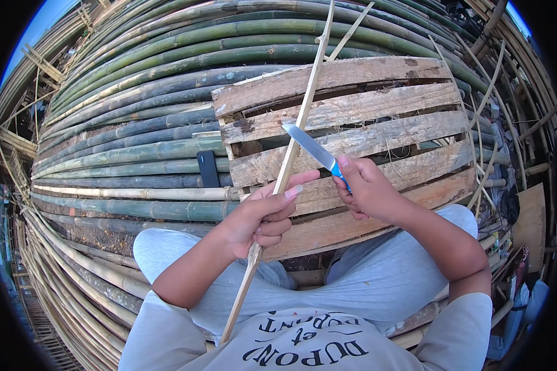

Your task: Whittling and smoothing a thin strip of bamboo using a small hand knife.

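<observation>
A long, pale split bamboo strip (284,167) slants from my lap up past the far side of the slatted wooden pallet (353,130). My left hand (265,216) is wrapped round its lower part, the index finger stretched out to the right. In my right hand (368,188) is a knife (315,148) with a blue handle, gripped in the fist. Its blade points up and left, and the tip overlaps the strip above my left hand; whether it touches I cannot tell. The lower end of the strip reaches my shirt.
Rows of green and grey bamboo poles (136,148) lie beyond and left of the pallet. A dark phone-like object (208,169) rests on them. More thin poles (83,284) run along the lower left. At the right stand loose strips (489,93) and a brown board (530,216).
</observation>
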Tool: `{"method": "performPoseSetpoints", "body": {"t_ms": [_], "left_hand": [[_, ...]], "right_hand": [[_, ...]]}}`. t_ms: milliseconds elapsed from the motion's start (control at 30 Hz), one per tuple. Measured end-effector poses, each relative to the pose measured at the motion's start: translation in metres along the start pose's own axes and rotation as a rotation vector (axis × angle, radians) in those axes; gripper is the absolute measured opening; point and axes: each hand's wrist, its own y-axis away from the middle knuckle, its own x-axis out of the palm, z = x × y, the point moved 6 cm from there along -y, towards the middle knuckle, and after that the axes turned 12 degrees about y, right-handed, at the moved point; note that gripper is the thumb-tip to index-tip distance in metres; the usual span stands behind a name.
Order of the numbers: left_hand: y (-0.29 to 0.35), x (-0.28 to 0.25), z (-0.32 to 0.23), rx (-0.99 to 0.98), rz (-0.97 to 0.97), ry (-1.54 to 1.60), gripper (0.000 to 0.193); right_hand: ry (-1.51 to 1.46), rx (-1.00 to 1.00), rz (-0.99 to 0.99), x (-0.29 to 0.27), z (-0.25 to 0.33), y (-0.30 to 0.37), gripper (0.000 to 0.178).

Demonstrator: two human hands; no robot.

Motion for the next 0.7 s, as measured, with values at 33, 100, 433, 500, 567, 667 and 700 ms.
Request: {"method": "performPoseSetpoints", "body": {"t_ms": [33,100,433,500,567,667,700], "left_hand": [[0.000,-0.002,0.000,0.001,-0.001,0.001,0.047],[-0.001,-0.010,0.002,0.007,-0.042,0.066,0.045],[-0.003,-0.010,0.002,-0.003,0.043,0.153,0.045],[-0.001,-0.012,0.000,0.012,0.057,0.181,0.047],[-0.001,-0.012,-0.001,0.006,0.059,0.199,0.049],[-0.002,-0.009,-0.002,0.002,0.080,0.217,0.052],[-0.002,-0.008,-0.002,0.004,0.100,0.221,0.053]], "right_hand": [[0.112,-0.010,-0.012,0.002,0.001,0.001,0.052],[0.230,-0.125,-0.027,0.005,-0.005,-0.002,0.052],[0.370,-0.168,-0.081,-0.003,-0.005,-0.004,0.049],[0.373,-0.162,-0.081,-0.002,-0.001,-0.004,0.049],[0.372,-0.157,-0.083,-0.003,0.000,-0.004,0.049],[0.431,-0.210,-0.092,-0.006,0.003,-0.003,0.053],[0.407,-0.178,-0.159,-0.009,0.004,-0.002,0.051]]}}
